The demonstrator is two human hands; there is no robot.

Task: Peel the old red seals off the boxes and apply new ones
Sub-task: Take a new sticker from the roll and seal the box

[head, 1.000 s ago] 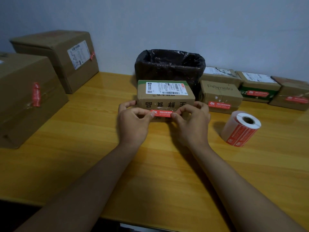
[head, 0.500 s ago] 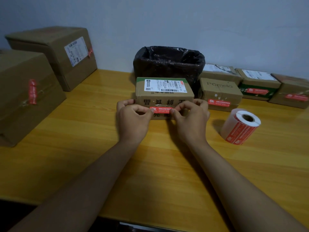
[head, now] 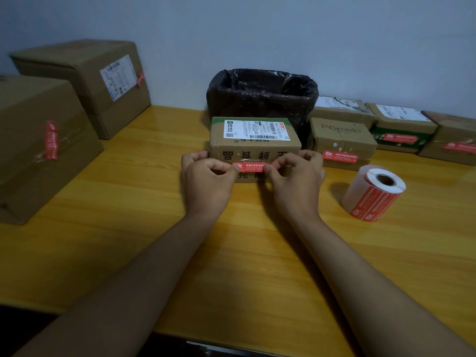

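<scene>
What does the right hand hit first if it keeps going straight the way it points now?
Likely the brown cardboard box with the white shipping label: the right hand points away from the person, fingers already at that box's near face, on the red seal sticker. Beyond stands the black-lined bin.

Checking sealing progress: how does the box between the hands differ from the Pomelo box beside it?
The held box carries a white shipping label on top; the Pomelo box shows only printed lettering. Both hands touch the held box; the Pomelo box stands untouched. Both are brown cardboard with a red seal on the front.
</scene>
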